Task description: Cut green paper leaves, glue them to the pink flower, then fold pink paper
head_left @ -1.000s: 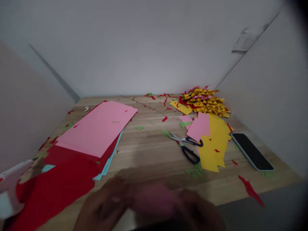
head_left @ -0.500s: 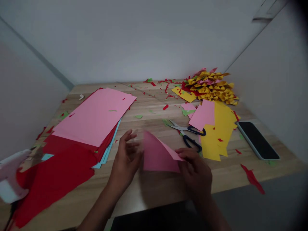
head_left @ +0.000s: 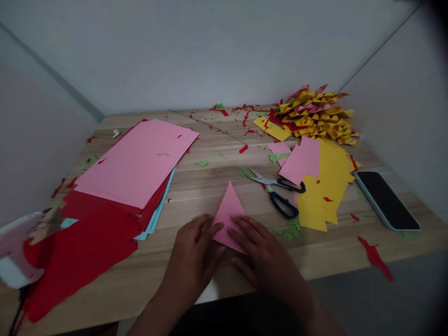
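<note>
At the near edge of a wood-grain table [head_left: 196, 191], between a person's two bare hands, a pink paper triangle [head_left: 228, 210] lies with its point facing away. The left hand [head_left: 192, 249] touches its left edge, fingers partly curled; whether they pinch it cannot be told. The right hand [head_left: 261, 247] rests on its right side, fingers extended and slightly apart. To the left are a white glue gun [head_left: 16, 274], cut off by the view, and torn red paper [head_left: 82, 261]. To the right, dark-handled scissors [head_left: 269, 182] lie spread beside yellow paper [head_left: 313, 205], with a smartphone [head_left: 387, 200] beyond. Farther back, pink sheets [head_left: 140, 163] top a stack at left; folded yellow paper pieces [head_left: 318, 119] are heaped at right, near the wall [head_left: 210, 56].
</note>
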Action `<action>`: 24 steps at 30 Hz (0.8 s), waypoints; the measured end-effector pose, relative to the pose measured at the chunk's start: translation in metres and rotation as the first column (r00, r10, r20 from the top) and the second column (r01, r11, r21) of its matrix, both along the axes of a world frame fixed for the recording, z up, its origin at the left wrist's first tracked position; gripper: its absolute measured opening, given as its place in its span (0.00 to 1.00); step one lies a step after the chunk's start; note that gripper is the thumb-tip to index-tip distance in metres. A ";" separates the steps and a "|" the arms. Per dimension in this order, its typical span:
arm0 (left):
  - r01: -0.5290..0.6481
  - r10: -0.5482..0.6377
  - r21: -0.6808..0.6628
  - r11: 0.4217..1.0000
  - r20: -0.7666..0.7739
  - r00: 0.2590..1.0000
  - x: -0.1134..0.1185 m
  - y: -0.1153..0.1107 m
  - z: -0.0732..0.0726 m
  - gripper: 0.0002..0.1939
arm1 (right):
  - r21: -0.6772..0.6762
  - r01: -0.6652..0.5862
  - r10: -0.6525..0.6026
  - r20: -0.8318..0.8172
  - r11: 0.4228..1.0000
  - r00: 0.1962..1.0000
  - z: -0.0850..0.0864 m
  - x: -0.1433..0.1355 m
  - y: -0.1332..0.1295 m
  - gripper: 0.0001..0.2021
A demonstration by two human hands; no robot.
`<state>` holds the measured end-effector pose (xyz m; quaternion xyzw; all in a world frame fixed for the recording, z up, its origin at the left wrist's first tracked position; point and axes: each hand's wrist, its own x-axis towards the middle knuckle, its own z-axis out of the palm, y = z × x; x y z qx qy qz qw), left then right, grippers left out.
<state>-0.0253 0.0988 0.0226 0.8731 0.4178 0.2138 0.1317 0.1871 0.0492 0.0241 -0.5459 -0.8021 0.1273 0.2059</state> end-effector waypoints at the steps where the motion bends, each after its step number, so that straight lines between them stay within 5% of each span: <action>1: 0.007 -0.007 0.008 1.000 -0.028 1.000 0.004 -0.001 -0.001 0.20 | -0.020 -0.011 0.011 -0.012 1.000 1.000 0.003 0.000 -0.001 0.24; 5: 0.015 -0.015 -0.011 1.000 -0.071 0.997 0.007 0.001 -0.002 0.16 | -0.088 -0.054 0.050 -0.050 0.995 0.998 0.008 0.001 0.005 0.22; 16: 0.174 -0.181 0.087 0.981 0.083 0.980 0.019 -0.022 -0.004 0.17 | -0.030 0.148 -0.137 0.226 0.989 0.964 -0.019 0.001 0.063 0.31; 19: 0.085 -0.087 0.036 0.996 0.069 0.994 0.018 -0.023 -0.003 0.16 | 0.009 0.182 -0.180 0.197 0.983 0.964 -0.019 0.002 0.062 0.30; 24: -0.132 0.130 -0.018 0.991 -0.101 0.986 0.000 -0.001 -0.004 0.31 | 0.057 0.193 -0.199 0.117 0.980 0.973 -0.016 0.005 0.056 0.26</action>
